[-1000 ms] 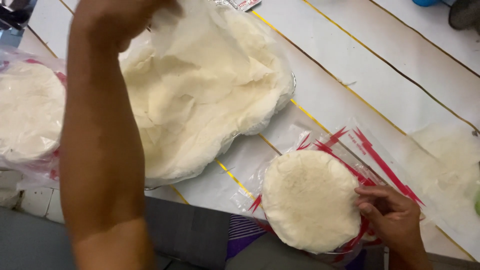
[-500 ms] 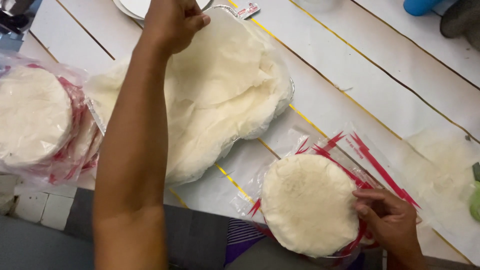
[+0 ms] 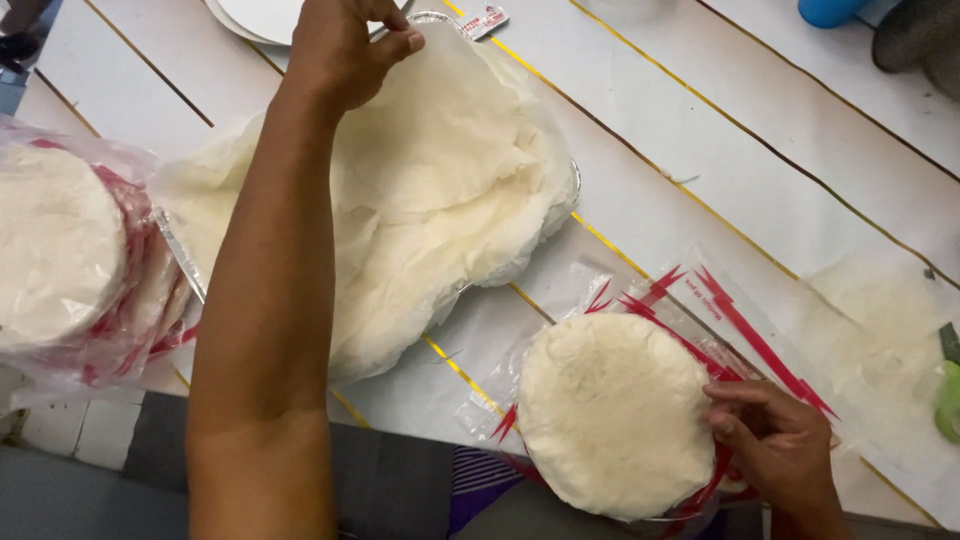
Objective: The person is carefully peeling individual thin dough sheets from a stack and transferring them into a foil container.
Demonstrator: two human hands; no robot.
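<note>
Left hand (image 3: 345,45) pinches a thin dough sheet (image 3: 440,150) that could tear; right hand (image 3: 775,445) grips the bagged stack (image 3: 615,410).

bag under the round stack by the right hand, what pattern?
Clear plastic bag with red stripes and spiky marks; head view.

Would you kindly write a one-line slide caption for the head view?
Left hand pinches a thin sheet off a loose pile; right hand holds a round stack.
</note>
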